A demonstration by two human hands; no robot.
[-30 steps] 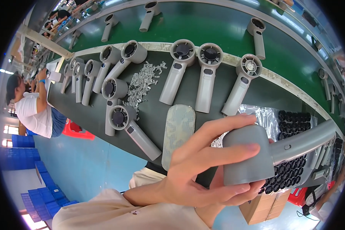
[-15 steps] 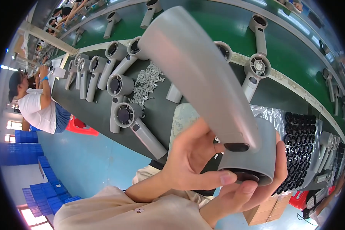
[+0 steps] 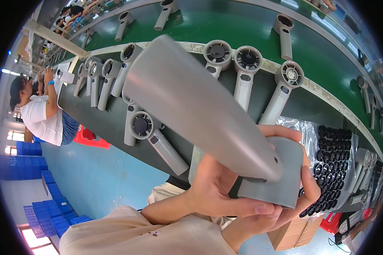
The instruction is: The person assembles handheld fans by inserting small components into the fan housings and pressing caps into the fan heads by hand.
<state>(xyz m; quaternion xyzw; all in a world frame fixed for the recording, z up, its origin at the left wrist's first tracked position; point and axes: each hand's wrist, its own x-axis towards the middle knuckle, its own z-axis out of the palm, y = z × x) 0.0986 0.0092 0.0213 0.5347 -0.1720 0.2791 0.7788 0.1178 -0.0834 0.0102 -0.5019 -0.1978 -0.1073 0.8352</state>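
Note:
A grey handheld fan (image 3: 195, 114) fills the middle of the picture, its thick handle slanting toward the upper left and its round head low on the right. My left hand (image 3: 212, 193) is closed on the near left side of the head, the thumb along its lower rim. On the right, the fingers of my right hand (image 3: 310, 189) wrap round the head from behind and below. The fan's open face is turned down out of sight; a small dark hole shows near the neck.
Similar fans lie on the dark table (image 3: 95, 123), including a near fan (image 3: 168, 151) and a right fan (image 3: 278, 93). Black rings (image 3: 330, 170) fill a plastic sheet at right. Beyond runs a green conveyor (image 3: 242, 25). A co-worker (image 3: 40, 110) sits at left.
The fan has rolled over in my hands, so its dark oval panel and open face no longer show. Its handle has swung lower and left, revealing fans behind. My right fingers have shifted around the head.

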